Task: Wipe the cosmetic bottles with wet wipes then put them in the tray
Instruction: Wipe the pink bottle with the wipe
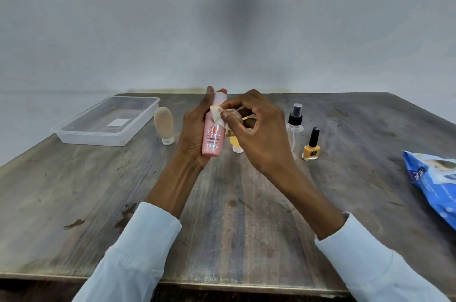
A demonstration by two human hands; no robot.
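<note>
Above table centre, left hand [195,129] grips upright pink plastic bottle [213,136]. Right hand [259,134] pinches crumpled white wet wipe [220,114] against its neck. Clear plastic tray [74,132] far left.

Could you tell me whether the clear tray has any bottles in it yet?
No bottles: the clear tray shows only a small white label on its floor.

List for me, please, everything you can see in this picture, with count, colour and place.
pink bottle: one, pink, held upright above the table
wipe: one, whitish, against the pink bottle's neck
tray: one, clear, far left
beige tube: one, beside the tray
yellow bottle: one, mostly hidden behind hands
spray bottle: one, clear, black top, right
nail polish: one, orange, black cap
wipes pack: one, blue, right edge
table: one, worn wood
left hand: grips the pink bottle
right hand: fingers pinch the wipe
</note>
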